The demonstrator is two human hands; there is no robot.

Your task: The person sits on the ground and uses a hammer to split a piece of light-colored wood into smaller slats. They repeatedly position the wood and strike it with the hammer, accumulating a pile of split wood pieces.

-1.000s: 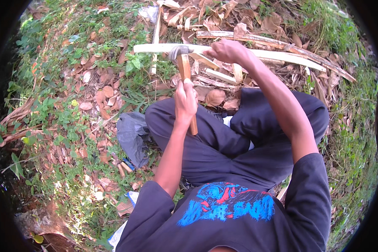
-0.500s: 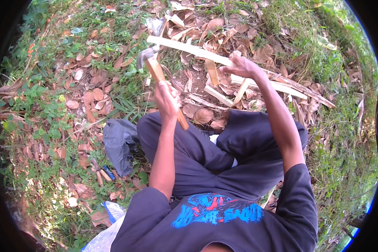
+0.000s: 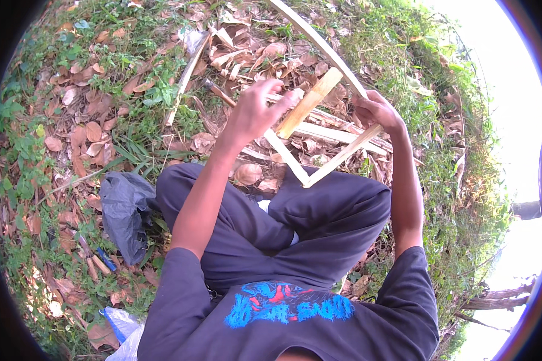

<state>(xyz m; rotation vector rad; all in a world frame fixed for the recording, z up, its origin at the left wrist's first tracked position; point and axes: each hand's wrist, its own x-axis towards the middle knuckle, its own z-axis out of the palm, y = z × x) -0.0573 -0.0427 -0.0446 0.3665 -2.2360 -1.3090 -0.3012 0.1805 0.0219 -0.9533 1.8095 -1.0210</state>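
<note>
My right hand (image 3: 377, 113) grips a frame of thin pale wooden strips (image 3: 342, 155) at one corner. One long strip of it runs up to the far edge of the view. Two shorter strips meet in a point just above my right knee. My left hand (image 3: 258, 113) is raised over the leaf litter, fingers apart, holding nothing that I can see. Beside its fingertips a yellowish wooden block (image 3: 312, 102) slants upward; whether it touches the frame I cannot tell. Partly behind that hand lies a brown handle-like piece (image 3: 218, 92) with a dark end. The hammer cannot be made out clearly.
Several split strips (image 3: 334, 132) lie on dry leaves ahead of my crossed legs. A black plastic bag (image 3: 126, 210) is by my left knee, with wooden-handled tools (image 3: 96, 265) near it. A white and blue sack (image 3: 123, 331) rests at my left side.
My left hand has let go of the hammer and moved toward the wooden block. My right hand has come nearer with the strips, which have turned so that their joined shape shows.
</note>
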